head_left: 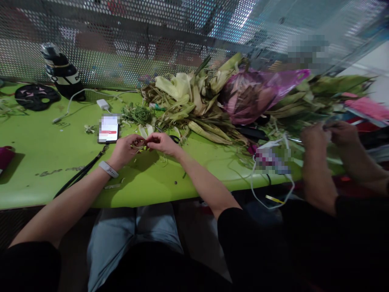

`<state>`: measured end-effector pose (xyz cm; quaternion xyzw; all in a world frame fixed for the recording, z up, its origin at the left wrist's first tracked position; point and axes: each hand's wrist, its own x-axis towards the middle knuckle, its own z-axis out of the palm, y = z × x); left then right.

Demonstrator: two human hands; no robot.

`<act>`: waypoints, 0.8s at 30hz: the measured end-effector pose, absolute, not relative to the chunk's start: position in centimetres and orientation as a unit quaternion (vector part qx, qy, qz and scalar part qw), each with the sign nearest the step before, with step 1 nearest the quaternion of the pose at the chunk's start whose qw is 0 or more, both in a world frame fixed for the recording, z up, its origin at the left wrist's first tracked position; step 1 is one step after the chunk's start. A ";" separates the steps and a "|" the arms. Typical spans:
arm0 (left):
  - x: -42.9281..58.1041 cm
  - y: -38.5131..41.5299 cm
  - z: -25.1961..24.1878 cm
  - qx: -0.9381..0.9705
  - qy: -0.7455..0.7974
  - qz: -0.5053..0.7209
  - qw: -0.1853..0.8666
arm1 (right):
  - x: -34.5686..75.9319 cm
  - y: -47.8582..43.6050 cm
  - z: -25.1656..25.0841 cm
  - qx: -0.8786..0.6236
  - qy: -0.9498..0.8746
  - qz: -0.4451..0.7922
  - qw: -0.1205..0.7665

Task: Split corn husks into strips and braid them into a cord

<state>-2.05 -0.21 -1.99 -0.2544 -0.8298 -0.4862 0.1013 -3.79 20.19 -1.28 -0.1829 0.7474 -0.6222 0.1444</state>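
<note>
The left hand (126, 149) and right hand (161, 142) are partly hiding thin strips (139, 144); the left edge is cutting a maroon object (5, 157); blur is partly covering the phone screen (110, 126).

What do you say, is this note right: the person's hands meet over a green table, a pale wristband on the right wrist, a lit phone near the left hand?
One slip: the pale wristband is on the wrist of the left hand, not the right hand, as the head view shows. The hands meet over the green table, with the lit phone near the left.
</note>
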 end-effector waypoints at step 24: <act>-2.5 -1.0 -1.2 -0.283 -0.850 -0.439 0.062 | -3.7 20.3 -1.5 -0.144 0.744 -0.637 0.140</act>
